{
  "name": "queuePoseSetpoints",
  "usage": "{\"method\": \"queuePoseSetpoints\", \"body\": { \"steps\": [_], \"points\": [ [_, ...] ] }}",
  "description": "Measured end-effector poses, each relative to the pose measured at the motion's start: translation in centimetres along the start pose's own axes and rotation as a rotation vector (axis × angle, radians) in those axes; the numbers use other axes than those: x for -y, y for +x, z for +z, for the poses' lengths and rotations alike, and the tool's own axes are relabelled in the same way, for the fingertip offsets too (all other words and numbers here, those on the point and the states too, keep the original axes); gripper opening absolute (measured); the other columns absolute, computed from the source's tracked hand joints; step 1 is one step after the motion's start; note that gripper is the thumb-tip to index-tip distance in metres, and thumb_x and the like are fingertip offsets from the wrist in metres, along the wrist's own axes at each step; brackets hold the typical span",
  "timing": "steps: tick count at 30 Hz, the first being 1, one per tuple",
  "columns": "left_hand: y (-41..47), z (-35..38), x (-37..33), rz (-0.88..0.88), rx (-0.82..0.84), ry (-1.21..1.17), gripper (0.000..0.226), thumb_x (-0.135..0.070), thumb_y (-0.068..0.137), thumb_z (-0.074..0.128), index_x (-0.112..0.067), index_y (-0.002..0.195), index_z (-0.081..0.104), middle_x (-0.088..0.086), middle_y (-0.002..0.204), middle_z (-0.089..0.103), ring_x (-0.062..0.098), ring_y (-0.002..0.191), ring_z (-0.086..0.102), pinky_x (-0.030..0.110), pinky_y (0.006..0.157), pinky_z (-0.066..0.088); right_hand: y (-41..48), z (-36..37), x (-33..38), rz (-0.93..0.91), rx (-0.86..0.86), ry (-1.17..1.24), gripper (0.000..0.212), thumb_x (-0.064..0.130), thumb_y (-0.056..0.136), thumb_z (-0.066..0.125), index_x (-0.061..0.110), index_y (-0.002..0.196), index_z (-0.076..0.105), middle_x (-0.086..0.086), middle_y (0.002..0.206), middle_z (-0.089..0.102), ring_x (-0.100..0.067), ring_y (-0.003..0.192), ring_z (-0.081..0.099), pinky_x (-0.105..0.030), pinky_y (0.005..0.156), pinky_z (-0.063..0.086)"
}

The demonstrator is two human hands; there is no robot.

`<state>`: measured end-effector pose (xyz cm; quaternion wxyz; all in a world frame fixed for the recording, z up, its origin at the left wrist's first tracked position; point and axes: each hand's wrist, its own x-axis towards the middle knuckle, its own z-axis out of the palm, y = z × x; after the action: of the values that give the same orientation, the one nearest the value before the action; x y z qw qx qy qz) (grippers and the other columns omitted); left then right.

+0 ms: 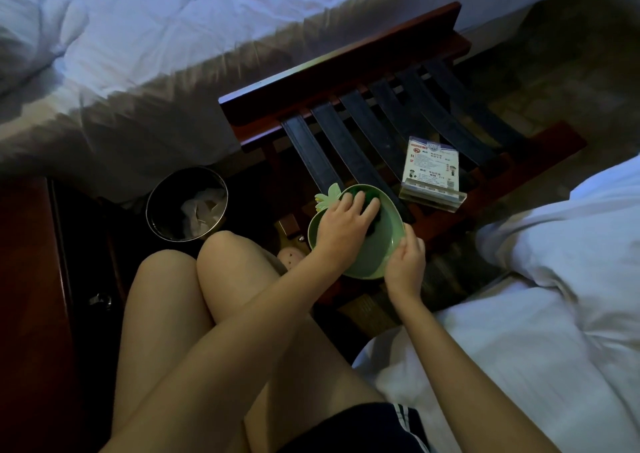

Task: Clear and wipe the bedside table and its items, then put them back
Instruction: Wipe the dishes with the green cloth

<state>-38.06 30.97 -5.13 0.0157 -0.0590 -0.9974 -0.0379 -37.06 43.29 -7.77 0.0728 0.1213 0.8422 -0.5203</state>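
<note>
Head view is showing a person sitting on the near bed (554,314) with legs crossed. The left hand (341,225) is lying inside the green dish (367,262) — fingers spread and pressing down on a dark cloth (375,225) in the dish's far part. The right hand (405,258) is gripping the dish's near right rim, fingers curled round the edge. The dish is sitting over the near edge of the luggage rack (346,85); whether it is touching the rack cannot be told. A sign card (433,172) in a clear stand is resting on the rack's straps, just right of the dish. A waste bin (187,203) is standing on the floor to the left — between the far bed (173,36) and the bedside surface (31,279).
</note>
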Motion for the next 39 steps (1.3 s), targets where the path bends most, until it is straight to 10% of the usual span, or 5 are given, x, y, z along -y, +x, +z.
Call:
{"method": "queuePoseSetpoints", "body": {
  "steps": [3, 10, 19, 30, 39],
  "points": [
    [-1.0, 0.0, 0.3, 0.032, 0.031, -0.002, 0.065, -0.020, 0.096, 0.048, -0.011, 0.150, 0.014, 0.010, 0.145, 0.037, 0.025, 0.126, 0.039, 0.033, 0.104, 0.031, 0.3, 0.2, 0.1, 0.039, -0.009, 0.022, 0.039, 0.012, 0.101, 0.029, 0.009, 0.137, 0.044, -0.011, 0.131, 0.044, -0.019, 0.110, 0.050, -0.025, 0.081, 0.038],
    [-5.1, 0.0, -0.1, 0.203, 0.027, -0.282, 0.056, 0.000, 0.073, 0.071, -0.007, 0.126, 0.057, 0.009, 0.124, 0.063, 0.032, 0.106, 0.057, 0.038, 0.082, 0.051, 0.6, -0.1, -0.2, 0.030, 0.036, 0.027, 0.038, 0.014, 0.102, 0.030, 0.011, 0.137, 0.043, -0.011, 0.133, 0.043, -0.013, 0.107, 0.045, -0.022, 0.079, 0.034],
    [1.8, 0.1, -4.6, -0.420, -0.081, -0.366, 0.044, -0.005, 0.084, 0.061, -0.004, 0.127, 0.052, 0.010, 0.122, 0.059, 0.028, 0.111, 0.048, 0.034, 0.094, 0.039, 0.9, -0.6, -0.5, -0.038, 0.100, 0.010, 0.036, 0.017, 0.102, 0.030, 0.011, 0.132, 0.050, -0.013, 0.123, 0.048, -0.010, 0.095, 0.050, -0.007, 0.064, 0.036],
    [-4.3, -1.1, 0.7, 0.229, 0.204, -0.241, 0.052, -0.001, 0.085, 0.057, -0.013, 0.136, 0.050, 0.007, 0.139, 0.049, 0.032, 0.121, 0.043, 0.041, 0.099, 0.040, 1.4, -0.8, -0.1, 0.008, 0.118, 0.019, 0.038, 0.014, 0.101, 0.031, 0.011, 0.137, 0.044, -0.011, 0.131, 0.044, -0.009, 0.103, 0.043, -0.023, 0.081, 0.035],
    [-3.4, -4.0, -0.3, -0.188, 0.238, 0.184, 0.042, -0.022, 0.086, 0.060, -0.011, 0.126, 0.052, 0.003, 0.115, 0.059, 0.022, 0.098, 0.055, 0.027, 0.076, 0.042, 0.9, -0.3, 0.0, -0.026, 0.066, -0.054, 0.038, 0.011, 0.101, 0.030, 0.009, 0.136, 0.043, -0.013, 0.130, 0.044, -0.018, 0.107, 0.047, -0.022, 0.079, 0.034]
  ]
}}
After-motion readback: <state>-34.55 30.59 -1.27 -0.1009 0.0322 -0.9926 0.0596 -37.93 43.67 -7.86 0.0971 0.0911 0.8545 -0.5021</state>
